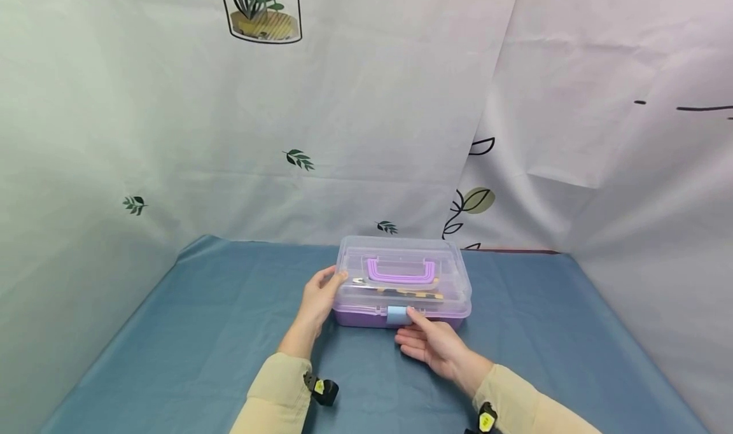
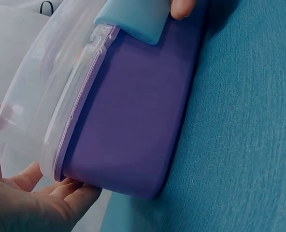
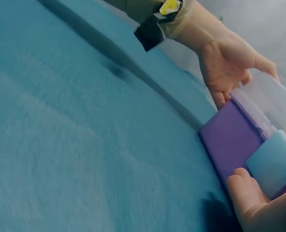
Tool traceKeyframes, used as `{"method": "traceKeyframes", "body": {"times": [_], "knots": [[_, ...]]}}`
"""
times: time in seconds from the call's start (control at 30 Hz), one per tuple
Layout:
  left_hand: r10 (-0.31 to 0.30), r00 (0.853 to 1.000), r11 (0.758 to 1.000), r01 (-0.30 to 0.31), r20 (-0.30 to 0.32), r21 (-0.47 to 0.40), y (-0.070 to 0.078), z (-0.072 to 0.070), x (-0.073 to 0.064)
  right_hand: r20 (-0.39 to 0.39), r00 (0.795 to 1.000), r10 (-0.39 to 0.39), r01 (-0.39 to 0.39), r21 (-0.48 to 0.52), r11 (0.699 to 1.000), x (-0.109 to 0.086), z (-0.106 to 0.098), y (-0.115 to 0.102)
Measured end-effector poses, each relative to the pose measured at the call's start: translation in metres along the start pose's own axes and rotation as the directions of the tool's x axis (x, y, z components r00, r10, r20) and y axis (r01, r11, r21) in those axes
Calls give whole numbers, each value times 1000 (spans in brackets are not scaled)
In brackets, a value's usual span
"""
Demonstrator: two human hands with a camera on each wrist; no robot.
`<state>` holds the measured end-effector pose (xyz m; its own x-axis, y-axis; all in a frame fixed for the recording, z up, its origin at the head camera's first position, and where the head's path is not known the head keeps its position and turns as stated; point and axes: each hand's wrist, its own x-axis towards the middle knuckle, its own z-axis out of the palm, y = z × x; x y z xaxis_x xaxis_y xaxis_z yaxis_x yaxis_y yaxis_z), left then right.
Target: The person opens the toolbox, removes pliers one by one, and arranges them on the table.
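Note:
A storage box (image 1: 402, 251) with a clear lid and a purple base (image 2: 133, 111) sits shut on the blue cloth. On its front is a light blue latch (image 1: 397, 315), fastened over the lid's edge. My left hand (image 1: 318, 300) holds the box's left end, thumb on the clear lid and fingers against the end wall. My right hand (image 1: 438, 349) is at the front, its thumb touching the latch's right side. Its other fingers extend loosely below the latch. Through the lid show a few slim yellow-and-black items, partly blurred by the plastic.
A purple carrying handle (image 1: 401, 272) lies folded on the lid. Blue cloth (image 1: 229, 332) covers the table around the box. A pale printed curtain (image 1: 372, 103) hangs right behind it and along both sides.

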<state>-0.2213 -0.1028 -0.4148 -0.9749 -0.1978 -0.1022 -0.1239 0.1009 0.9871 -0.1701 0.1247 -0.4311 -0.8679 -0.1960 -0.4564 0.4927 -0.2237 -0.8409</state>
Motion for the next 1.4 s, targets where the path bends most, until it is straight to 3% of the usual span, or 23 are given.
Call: {"method": "traceKeyframes", "body": {"times": [0.33,0.6,0.73,0.9,1.0,1.07,1.23,1.4], "knots": [[8,1000,1000,-8,18,2,5,-1,-3,-38,999,-16,14,-32,999,-3,5,5],[23,1000,1000,-23,11,2,9,-2,-1,-64,996,-69,63,-93,994,-5,13,-9],[22,1000,1000,-22,12,0,9,-4,0,-61,991,-121,107,-198,974,-7,11,-12],[4,1000,1000,-4,11,-3,7,-4,-2,-63,977,-203,170,-340,925,-12,10,-12],[2,1000,1000,-2,14,-8,5,-4,-3,-72,957,-281,223,-437,872,-15,10,-12],[4,1000,1000,-4,15,-8,5,-4,-3,-58,932,-357,281,-509,814,-16,10,-13],[6,1000,1000,-6,13,-10,4,-3,-3,41,845,-534,410,-690,597,-18,7,-16],[5,1000,1000,-5,16,-4,2,-2,-2,138,779,-611,453,-798,398,-21,5,-15]]}}
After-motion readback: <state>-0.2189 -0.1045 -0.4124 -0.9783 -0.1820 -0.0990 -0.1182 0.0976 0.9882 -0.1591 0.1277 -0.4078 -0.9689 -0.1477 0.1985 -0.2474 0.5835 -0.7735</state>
